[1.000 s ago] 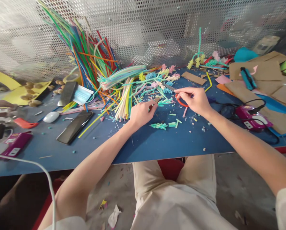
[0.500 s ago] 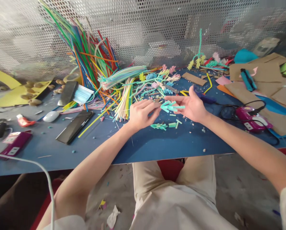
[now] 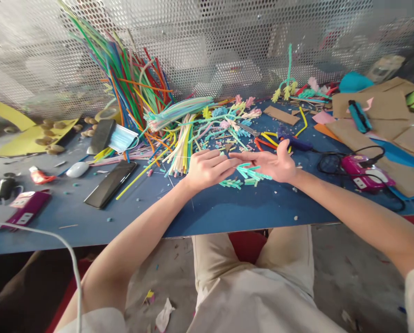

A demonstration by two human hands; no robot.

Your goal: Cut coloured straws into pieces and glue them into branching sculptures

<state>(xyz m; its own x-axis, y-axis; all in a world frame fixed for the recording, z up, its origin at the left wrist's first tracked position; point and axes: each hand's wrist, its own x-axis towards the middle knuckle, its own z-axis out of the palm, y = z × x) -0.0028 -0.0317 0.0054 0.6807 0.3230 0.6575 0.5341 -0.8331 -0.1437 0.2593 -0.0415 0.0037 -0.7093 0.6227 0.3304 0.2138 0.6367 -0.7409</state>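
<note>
My left hand (image 3: 210, 170) pinches one end of a mint-green pipe-cleaner sprig (image 3: 251, 173), whose short side pieces fan out to the right. My right hand (image 3: 278, 163) is open, palm turned up and thumb raised. Its fingers reach behind the sprig to the left fingertips; whether they touch it I cannot tell. Below the sprig, a second mint-green sprig (image 3: 231, 184) lies on the blue table (image 3: 221, 212), close to the left fingers. Beyond the right hand are a dark blue glue gun (image 3: 295, 142) and a red-handled tool (image 3: 262, 143), partly hidden by that hand.
Bundled pipe cleaners (image 3: 179, 111) and a tall multicoloured bunch (image 3: 134, 92) stand at the back left. A phone (image 3: 110, 184) and a white mouse (image 3: 77, 169) lie left. Cardboard pieces (image 3: 373, 108) and a purple power strip (image 3: 366, 173) sit right. Perforated metal (image 3: 228, 46) rises behind.
The held sprig has moved slightly right and down, its tip now lower. My right hand has shifted right and down and flattened, uncovering more of the glue gun and red-handled tool.
</note>
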